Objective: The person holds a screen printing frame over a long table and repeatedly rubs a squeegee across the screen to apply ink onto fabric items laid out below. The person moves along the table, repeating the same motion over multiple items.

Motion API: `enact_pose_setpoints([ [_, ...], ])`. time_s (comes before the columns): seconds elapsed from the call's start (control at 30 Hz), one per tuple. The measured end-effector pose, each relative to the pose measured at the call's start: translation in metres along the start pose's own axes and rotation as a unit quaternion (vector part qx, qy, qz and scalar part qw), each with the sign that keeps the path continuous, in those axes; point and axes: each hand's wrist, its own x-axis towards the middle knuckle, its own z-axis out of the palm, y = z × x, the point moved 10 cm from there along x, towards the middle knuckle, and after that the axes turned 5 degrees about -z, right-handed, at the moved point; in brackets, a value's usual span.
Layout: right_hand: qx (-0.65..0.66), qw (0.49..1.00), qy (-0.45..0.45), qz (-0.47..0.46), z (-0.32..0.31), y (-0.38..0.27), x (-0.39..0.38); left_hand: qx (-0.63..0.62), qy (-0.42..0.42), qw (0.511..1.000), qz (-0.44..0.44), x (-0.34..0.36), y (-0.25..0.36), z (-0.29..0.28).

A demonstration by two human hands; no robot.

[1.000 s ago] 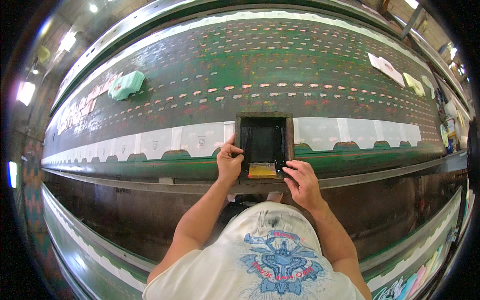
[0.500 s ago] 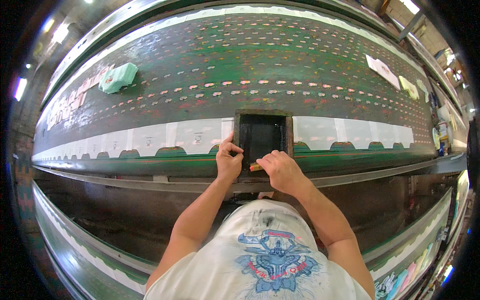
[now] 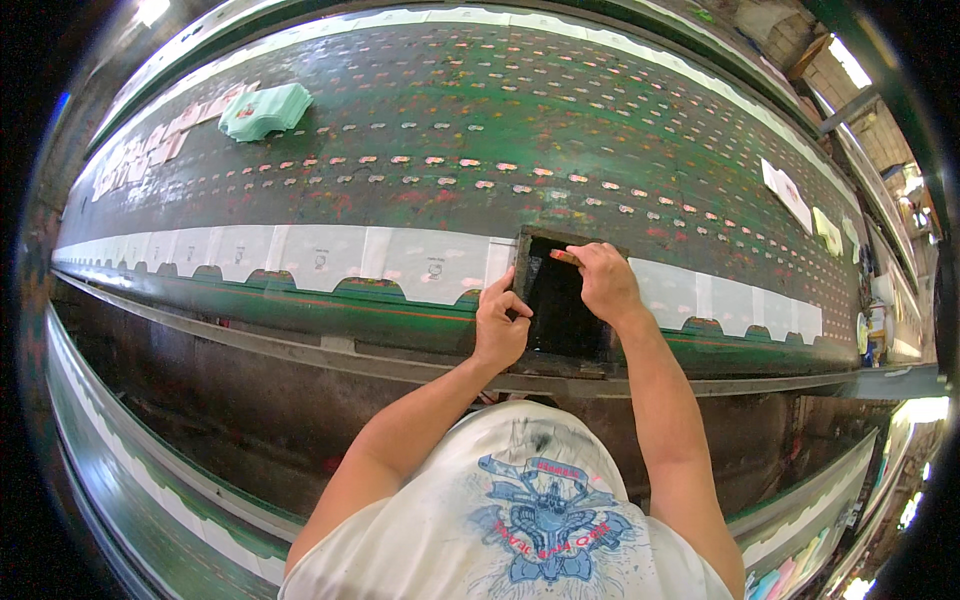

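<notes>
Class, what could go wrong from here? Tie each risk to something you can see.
The dark frame might shift, as the left hand is at its left side only. The small flat tool could knock the frame's far edge, since the right hand holds it close by. The white pieces beside the frame could be smudged if it slides.

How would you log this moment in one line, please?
left hand: at left rim of screen-printing frame; right hand: gripping squeegee near frame's far end; surroundings: white cut pieces on printing table
</notes>
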Motion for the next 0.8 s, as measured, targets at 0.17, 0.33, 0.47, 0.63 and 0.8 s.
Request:
enact_pose_setpoints([
  [0.17,-0.007,0.999,-0.01,-0.042,-0.008,-0.043,-0.024,0.005,0.004,1.0,0.006,0.001,-0.001,-0.001],
  [0.33,0.012,0.999,-0.021,-0.038,-0.01,-0.073,-0.065,0.005,0.009,1.0,0.028,0.001,0.0,0.0],
  [0.47,0.018,0.999,-0.029,-0.027,-0.015,-0.091,-0.09,0.008,0.006,1.0,0.019,-0.001,0.002,0.002],
  [0.63,0.038,0.999,-0.028,-0.017,-0.017,-0.102,-0.107,0.023,-0.002,1.0,0.015,0.0,0.003,0.001],
  [0.8,0.103,0.995,-0.009,0.012,-0.028,-0.091,-0.124,0.043,-0.008,0.999,0.012,0.001,0.009,0.0],
])
